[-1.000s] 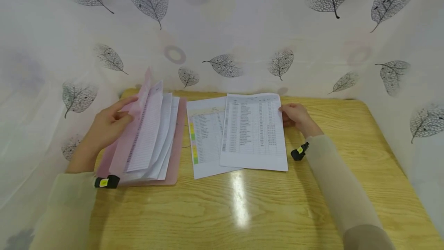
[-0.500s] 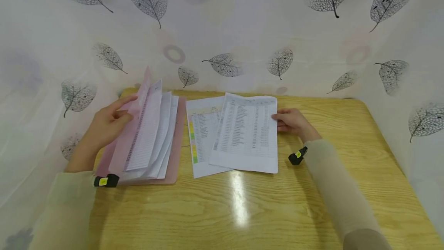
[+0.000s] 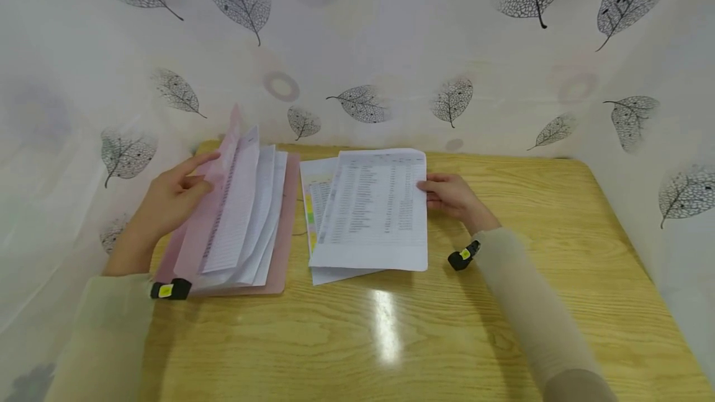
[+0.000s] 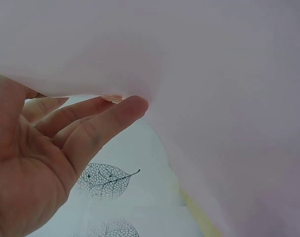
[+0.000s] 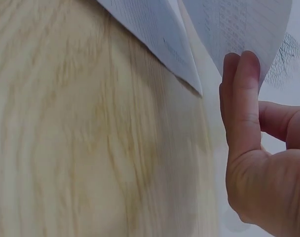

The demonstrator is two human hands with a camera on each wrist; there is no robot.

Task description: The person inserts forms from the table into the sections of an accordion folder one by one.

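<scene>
At the left of the head view lies a pink folder (image 3: 289, 222) holding several white printed sheets (image 3: 237, 209) that fan upward. My left hand (image 3: 170, 203) pinches the folder's raised pink cover (image 4: 214, 108) between thumb and fingers, as the left wrist view also shows. With my right hand (image 3: 455, 200) I pinch the right edge of a printed table sheet (image 3: 374, 209). In the right wrist view that sheet's corner is lifted above the tabletop. Beneath it, a second sheet (image 3: 321, 169) with coloured row marks lies on the table, mostly covered.
The wooden table (image 3: 335, 346) has its back edge against a pale curtain (image 3: 380, 30) with a leaf print, which also hangs at both sides. A black wrist camera (image 3: 172, 289) sits on the left sleeve and another wrist camera (image 3: 463, 255) on the right.
My right hand has moved left with the printed sheet, which now covers more of the colour-marked sheet. My left hand and the folder look nearly the same.
</scene>
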